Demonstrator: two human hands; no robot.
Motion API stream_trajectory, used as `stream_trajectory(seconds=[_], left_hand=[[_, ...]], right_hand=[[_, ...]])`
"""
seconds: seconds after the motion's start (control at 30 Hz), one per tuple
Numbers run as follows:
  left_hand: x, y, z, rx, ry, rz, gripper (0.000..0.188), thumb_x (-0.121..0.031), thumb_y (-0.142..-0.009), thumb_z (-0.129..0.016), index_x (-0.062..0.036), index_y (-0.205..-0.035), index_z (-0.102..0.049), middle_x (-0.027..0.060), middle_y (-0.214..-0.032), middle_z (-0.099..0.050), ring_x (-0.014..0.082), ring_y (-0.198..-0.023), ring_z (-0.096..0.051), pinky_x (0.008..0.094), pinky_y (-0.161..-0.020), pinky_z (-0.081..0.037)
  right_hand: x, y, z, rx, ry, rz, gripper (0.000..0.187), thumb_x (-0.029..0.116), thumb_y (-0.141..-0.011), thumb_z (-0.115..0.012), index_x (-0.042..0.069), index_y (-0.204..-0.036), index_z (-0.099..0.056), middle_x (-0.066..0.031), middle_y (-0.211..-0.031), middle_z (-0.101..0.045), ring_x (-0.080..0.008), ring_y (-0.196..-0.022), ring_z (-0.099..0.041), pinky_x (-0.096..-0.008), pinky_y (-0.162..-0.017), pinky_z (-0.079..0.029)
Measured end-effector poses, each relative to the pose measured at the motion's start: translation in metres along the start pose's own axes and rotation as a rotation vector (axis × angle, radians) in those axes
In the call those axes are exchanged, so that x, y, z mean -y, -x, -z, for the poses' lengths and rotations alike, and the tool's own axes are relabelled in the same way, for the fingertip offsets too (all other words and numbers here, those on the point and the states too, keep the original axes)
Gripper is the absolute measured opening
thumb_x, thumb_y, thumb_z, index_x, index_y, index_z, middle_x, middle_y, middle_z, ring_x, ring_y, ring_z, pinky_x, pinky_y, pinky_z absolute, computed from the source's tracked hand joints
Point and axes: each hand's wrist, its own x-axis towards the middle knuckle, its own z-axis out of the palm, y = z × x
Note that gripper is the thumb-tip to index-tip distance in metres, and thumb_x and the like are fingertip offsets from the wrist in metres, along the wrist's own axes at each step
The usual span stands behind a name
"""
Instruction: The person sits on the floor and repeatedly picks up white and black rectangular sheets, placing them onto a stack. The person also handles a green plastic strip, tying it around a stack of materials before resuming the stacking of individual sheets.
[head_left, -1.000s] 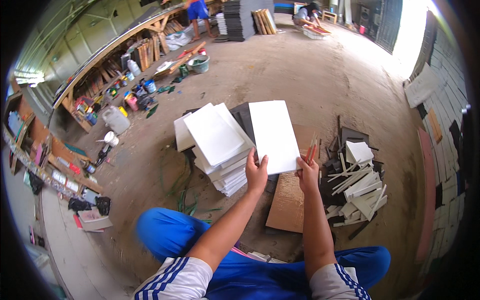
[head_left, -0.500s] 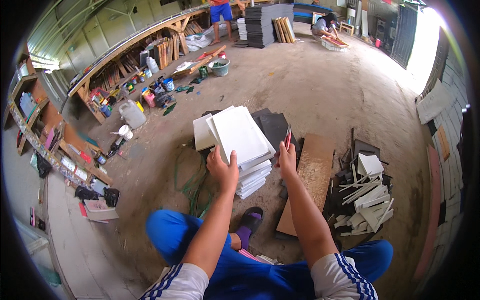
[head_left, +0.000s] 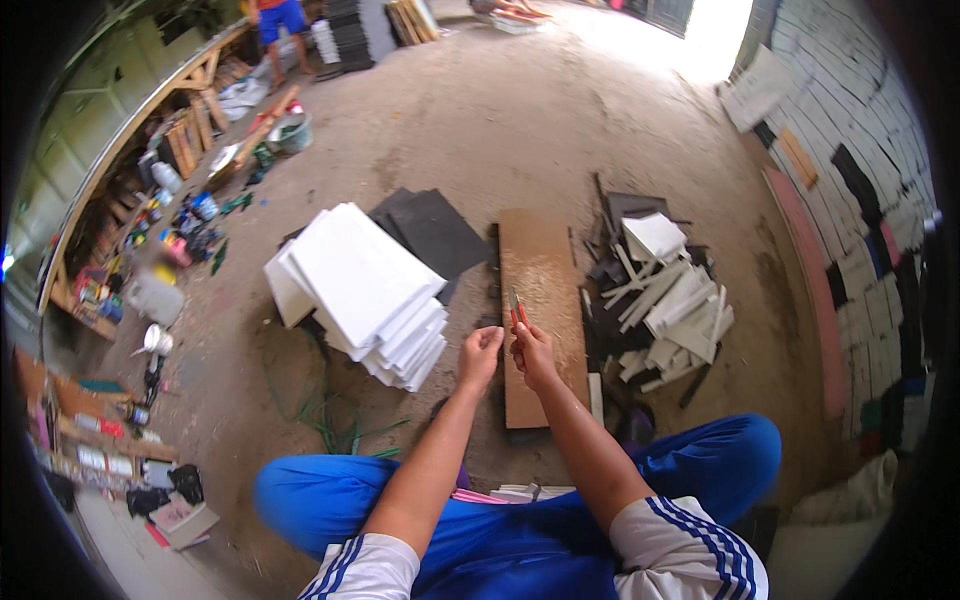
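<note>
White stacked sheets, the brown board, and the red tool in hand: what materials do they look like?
White sheets: probably rigid foam or plastic board, matte, with thick clean edges; can't tell which.
Brown board: likely wood or fibreboard, with a dull, dusty, scuffed face.
Red tool, held in the right hand: seemingly a red plastic body with a grey tip; too small to confirm.

Matt white foam sheets (head_left: 360, 285), rough wooden board (head_left: 540, 300), dusty concrete floor (head_left: 500, 120).

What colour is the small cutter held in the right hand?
Red, with a thin greenish tip; the small handheld cutter in the right hand shows best in the head view.
</note>
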Motion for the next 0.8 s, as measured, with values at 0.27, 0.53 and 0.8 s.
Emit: stream_trajectory(seconds=[0.27,0.53,0.8], left_hand=[[0.072,0.025,-0.028,0.252,-0.252,0.309,0.048,-0.038,-0.094,-0.075,-0.0004,-0.122,-0.069,0.0121,-0.11,-0.072,0.0202,-0.099,-0.068,0.0339,-0.087,-0.054],[0.119,0.049,-0.043,0.227,-0.782,0.363,0.079,-0.049,-0.086,-0.076,-0.008,-0.148,-0.049,0.0243,-0.158,-0.039,0.04,-0.142,-0.044,0.0467,-0.115,-0.04],[0.147,0.056,-0.04,0.263,-0.594,0.319,0.07,-0.038,-0.089,-0.077,-0.0028,-0.145,-0.054,0.024,-0.146,-0.055,0.0355,-0.136,-0.054,0.0444,-0.112,-0.043]], right_hand=[[-0.04,-0.01,0.158,-0.808,0.949,-0.005,0.033,0.039,-0.096,-0.066,0.009,-0.108,-0.074,-0.0117,-0.094,-0.076,-0.0312,-0.09,-0.074,-0.0449,-0.082,-0.054],[-0.028,0.009,0.219,-1.074,1.272,0.092,0.036,0.039,-0.091,-0.07,0.02,-0.121,-0.07,-0.0101,-0.121,-0.065,-0.0336,-0.118,-0.057,-0.0482,-0.098,-0.048],[-0.074,0.028,0.163,-0.65,1.528,0.218,0.041,0.033,-0.09,-0.072,0.017,-0.126,-0.066,-0.0091,-0.122,-0.062,-0.0307,-0.117,-0.057,-0.0452,-0.099,-0.047]])
